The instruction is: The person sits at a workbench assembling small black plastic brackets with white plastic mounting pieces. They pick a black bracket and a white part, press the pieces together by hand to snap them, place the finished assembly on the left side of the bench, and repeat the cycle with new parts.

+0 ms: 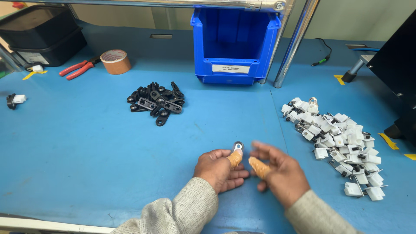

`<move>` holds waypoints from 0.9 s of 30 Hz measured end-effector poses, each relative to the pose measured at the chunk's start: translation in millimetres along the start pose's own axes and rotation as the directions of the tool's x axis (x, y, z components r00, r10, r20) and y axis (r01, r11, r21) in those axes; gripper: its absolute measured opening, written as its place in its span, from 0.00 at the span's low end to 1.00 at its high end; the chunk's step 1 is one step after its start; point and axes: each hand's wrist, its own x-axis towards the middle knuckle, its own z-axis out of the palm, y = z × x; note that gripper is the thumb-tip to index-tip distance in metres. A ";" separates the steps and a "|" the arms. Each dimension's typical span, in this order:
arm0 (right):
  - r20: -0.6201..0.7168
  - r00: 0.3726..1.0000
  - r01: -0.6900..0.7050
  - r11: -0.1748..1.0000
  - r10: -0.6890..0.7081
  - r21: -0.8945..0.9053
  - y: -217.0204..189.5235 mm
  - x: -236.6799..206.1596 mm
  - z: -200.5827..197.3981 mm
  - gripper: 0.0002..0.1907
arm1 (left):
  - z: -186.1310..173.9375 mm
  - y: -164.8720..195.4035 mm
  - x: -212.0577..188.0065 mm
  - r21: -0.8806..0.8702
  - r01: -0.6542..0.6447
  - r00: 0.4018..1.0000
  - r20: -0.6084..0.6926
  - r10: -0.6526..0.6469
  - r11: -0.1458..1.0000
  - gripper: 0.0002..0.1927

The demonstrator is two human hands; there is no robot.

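My left hand rests low in the middle of the blue table and pinches a small white part with a metal ring between thumb and a fingertip wearing an orange finger cot. My right hand hovers just to its right, fingers spread, an orange finger cot on one finger, nothing in it. A pile of black plastic clips lies further back on the left. To the right spreads a heap of white parts with metal rings.
A blue storage bin stands at the back centre beside metal poles. A tape roll, red pliers and black trays sit back left. A black machine stands at the right.
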 end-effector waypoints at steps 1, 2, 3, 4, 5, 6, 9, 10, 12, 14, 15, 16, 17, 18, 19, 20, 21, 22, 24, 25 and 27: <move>0.041 0.999 0.008 0.999 -0.010 0.048 -3.5 6.6 -0.5 0.30 | -1.3 0.9 -1.4 0.048 -0.011 1.000 0.028 0.010 0.999 0.20; 0.080 0.997 0.013 0.995 -0.021 0.097 -7.1 12.5 -1.1 0.30 | -2.5 0.5 -4.1 0.097 -0.023 0.998 0.057 0.017 0.995 0.21; 0.121 0.992 0.018 0.989 -0.036 0.145 -10.3 15.7 -1.2 0.30 | -2.8 1.1 -6.9 0.143 -0.037 0.996 0.086 0.025 0.989 0.23; 0.105 0.994 -0.026 0.987 0.010 0.156 -12.7 16.6 -0.5 0.27 | -2.6 1.3 -10.2 0.214 -0.123 0.991 0.083 0.107 0.969 0.24; 0.092 0.994 -0.071 0.983 0.056 0.168 -15.4 16.8 0.8 0.25 | -3.2 0.3 -14.7 0.284 -0.205 0.978 0.084 0.189 0.937 0.25; 0.079 0.992 -0.115 0.977 0.102 0.179 -18.3 16.4 2.1 0.22 | -3.3 0.5 -18.3 0.352 -0.283 0.959 0.090 0.269 0.892 0.26; 0.005 0.962 -0.262 0.925 0.271 0.273 -24.4 11.8 10.1 0.16 | -5.4 -2.2 -30.2 0.576 -0.382 0.897 0.045 0.439 0.723 0.33; 0.013 0.959 -0.275 0.916 0.284 0.291 -26.1 10.9 12.4 0.16 | -5.2 -2.2 -32.6 0.593 -0.409 0.876 0.041 0.481 0.694 0.27; 0.028 0.951 -0.300 0.897 0.308 0.325 -28.2 9.1 13.6 0.17 | -3.8 -2.9 -37.0 0.628 -0.456 0.827 0.035 0.562 0.631 0.15; 0.042 0.955 -0.293 0.910 0.293 0.293 -27.2 9.1 13.0 0.17 | -3.2 -1.6 -40.0 0.574 -0.461 0.837 0.027 0.546 0.677 0.12; 0.049 0.957 -0.288 0.916 0.286 0.278 -25.5 9.3 12.0 0.17 | -2.9 -1.3 -41.5 0.546 -0.462 0.842 0.024 0.538 0.699 0.11; 0.059 0.960 -0.280 0.927 0.274 0.251 -23.2 9.6 10.8 0.17 | -2.3 -1.5 -42.9 0.571 -0.451 0.845 0.025 0.535 0.686 0.10; 0.071 0.962 -0.272 0.936 0.263 0.224 -20.9 11.0 10.2 0.18 | -2.3 -2.1 -44.2 0.595 -0.440 0.847 0.026 0.531 0.672 0.10; 0.083 0.964 -0.263 0.944 0.251 0.198 -18.1 11.9 9.7 0.18 | -3.0 -3.2 -44.4 0.620 -0.428 0.849 0.025 0.528 0.658 0.09; 0.105 0.969 -0.239 0.954 0.223 0.178 -14.6 11.4 9.6 0.18 | -4.8 -4.2 -43.7 0.619 -0.444 0.838 0.032 0.545 0.648 0.10; 0.126 0.972 -0.215 0.964 0.196 0.159 -11.9 10.8 9.1 0.18 | -8.3 -5.3 -42.1 0.618 -0.461 0.827 0.039 0.561 0.637 0.11; 0.147 0.974 -0.190 0.972 0.170 0.139 -10.6 10.2 7.8 0.18 | -13.1 -6.1 -39.5 0.616 -0.478 0.816 0.048 0.576 0.626 0.12; 0.084 0.990 -0.115 0.993 0.117 -0.034 -11.1 8.5 2.5 0.17 | -21.6 -5.7 -35.8 0.658 -0.464 0.810 0.044 0.585 0.593 0.12; -0.011 1.000 0.013 0.924 -0.019 -0.382 -16.1 2.2 -16.1 0.17 | -52.8 2.2 -27.0 0.736 -0.433 0.797 0.043 0.603 0.520 0.12; -0.054 0.972 0.144 0.765 -0.228 -0.628 -24.3 2.2 -32.7 0.18 | -74.5 10.2 -22.3 0.767 -0.386 0.788 -0.014 0.615 0.513 0.15; 0.004 0.897 0.159 0.314 -0.441 -0.936 -39.2 -0.6 -67.9 0.22 | -128.2 32.1 -16.6 0.806 -0.294 0.761 -0.127 0.636 0.513 0.21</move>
